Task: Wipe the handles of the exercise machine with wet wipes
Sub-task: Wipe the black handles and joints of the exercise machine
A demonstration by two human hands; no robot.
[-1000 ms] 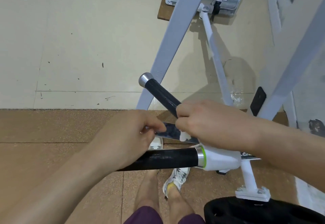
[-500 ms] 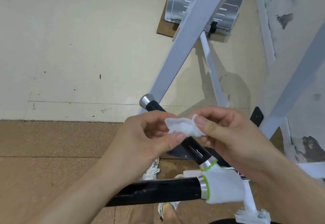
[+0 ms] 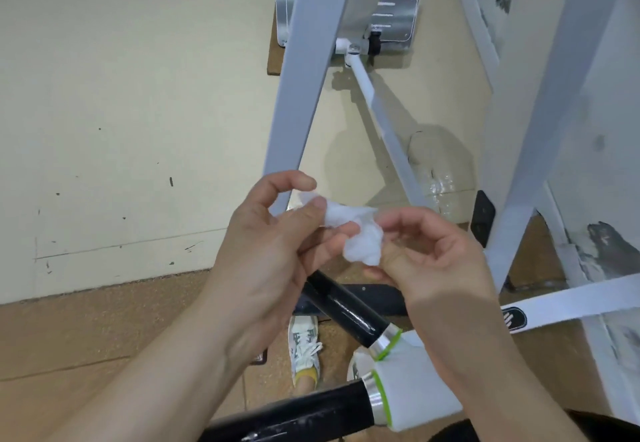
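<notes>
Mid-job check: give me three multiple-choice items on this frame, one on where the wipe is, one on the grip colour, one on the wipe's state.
1. Where is the wet wipe?
A. On the floor
B. Between both hands
C. Draped over the frame

2. What colour are the handles' grips?
A. Black
B. Red
C. Yellow

3. What state is the wipe in?
A. Folded flat
B. Sealed in a packet
C. Crumpled

B: the left hand and right hand pinch it above the handles.
A: both grips show glossy black.
C: it bunches unevenly.
</notes>
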